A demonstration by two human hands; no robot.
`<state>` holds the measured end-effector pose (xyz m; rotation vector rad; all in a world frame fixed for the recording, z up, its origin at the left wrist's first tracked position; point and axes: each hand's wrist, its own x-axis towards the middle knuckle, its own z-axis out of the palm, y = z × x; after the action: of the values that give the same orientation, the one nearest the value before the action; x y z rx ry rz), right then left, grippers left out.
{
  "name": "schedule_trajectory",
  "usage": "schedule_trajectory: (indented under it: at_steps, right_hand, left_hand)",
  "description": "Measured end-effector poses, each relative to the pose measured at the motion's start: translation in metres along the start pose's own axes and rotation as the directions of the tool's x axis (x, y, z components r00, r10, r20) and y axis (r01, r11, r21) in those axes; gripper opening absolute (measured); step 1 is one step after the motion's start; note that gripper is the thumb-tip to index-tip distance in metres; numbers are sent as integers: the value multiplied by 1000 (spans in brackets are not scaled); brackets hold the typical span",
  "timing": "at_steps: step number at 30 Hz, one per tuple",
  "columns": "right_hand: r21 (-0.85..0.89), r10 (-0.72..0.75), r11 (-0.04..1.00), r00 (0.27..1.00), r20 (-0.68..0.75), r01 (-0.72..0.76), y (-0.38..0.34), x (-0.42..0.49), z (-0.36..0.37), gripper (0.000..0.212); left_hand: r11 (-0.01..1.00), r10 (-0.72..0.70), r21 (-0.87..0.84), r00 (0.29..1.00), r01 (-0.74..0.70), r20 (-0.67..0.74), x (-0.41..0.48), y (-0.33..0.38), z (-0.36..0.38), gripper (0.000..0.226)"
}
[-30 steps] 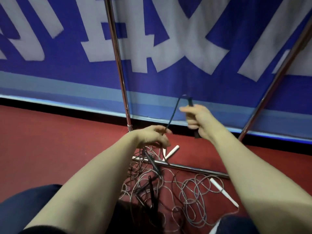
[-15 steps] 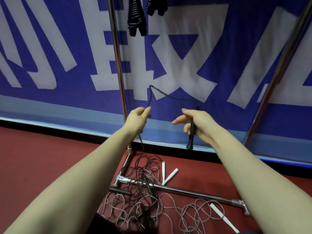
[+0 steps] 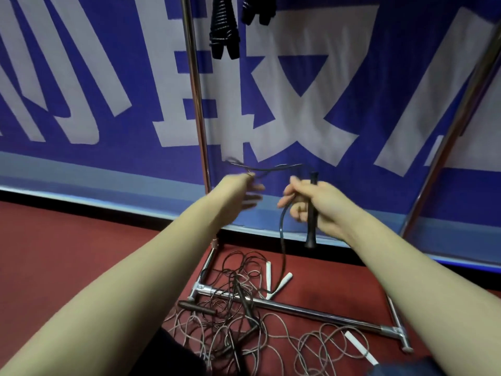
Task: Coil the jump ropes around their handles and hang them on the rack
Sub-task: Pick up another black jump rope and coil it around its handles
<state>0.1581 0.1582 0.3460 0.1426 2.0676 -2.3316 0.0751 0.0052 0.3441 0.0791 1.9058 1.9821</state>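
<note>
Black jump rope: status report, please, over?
Right hand grips black handle. Left hand blurred, at the cord. Cord trails into floor tangle; uncoiled.

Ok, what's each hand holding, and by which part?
The right hand grips a black handle around its middle. The left hand, blurred, pinches the cord running from the handle's top.

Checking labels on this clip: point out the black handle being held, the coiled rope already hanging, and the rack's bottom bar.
black handle [image 3: 311,229], head view, lower shaft below the fingers.
hanging coiled rope [image 3: 222,24], head view, the wound coils.
rack's bottom bar [image 3: 311,313], head view, middle of the bare tube.
</note>
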Motion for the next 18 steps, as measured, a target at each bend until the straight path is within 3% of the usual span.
schedule_trajectory:
  at_steps: [2, 4, 6, 7, 9, 11, 13, 15, 17, 18]
  right_hand:
    - [210, -11, 977, 998, -56, 23, -9, 1, -7, 30]
    - [349, -49, 934, 995, -92, 79, -13, 6, -11, 32]
    - [437, -82, 886, 980, -179, 154, -13, 14, -16, 34]
    - [472, -88, 860, 968, -236, 193, -11, 19, -20, 34]
    - [543, -76, 798, 936, -343, 263, -6, 29, -30, 35]
    - [583, -60, 749, 909, -413, 315, 1, 36, -38, 35]
    - [620, -45, 684, 871, -489, 384, 4, 40, -44, 33]
    - [631, -13, 652, 838, -546, 421, 5, 46, -45, 32]
    - [669, 127, 692, 867, -482, 271, 14, 53, -46, 28]
    - [629, 255, 775, 878, -405, 65, 23, 55, -47, 23]
  left_hand:
    - [983, -168, 129, 934, 133, 314, -10, -29, -6, 57]
    - [950, -304, 259, 709, 175, 637, -19, -44, -5, 81]
    - [928, -372, 328, 498, 176, 784, -21, -44, -2, 90]
    - [925, -378, 319, 457, 205, 805, -20, -41, -3, 92]
    - [933, -360, 286, 527, 220, 770, -17, -40, -6, 82]
    - [917, -345, 389, 669, 90, 658, -10, -46, -16, 46]
    - [799, -352, 597, 755, -65, 553, -2, -58, -30, 17]
    - [725, -354, 680, 789, -108, 503, 3, -67, -37, 6]
    - [780, -261, 622, 872, -62, 415, 4, -65, -36, 15]
    - [819, -189, 573, 930, -29, 317, 6, -62, -34, 18]
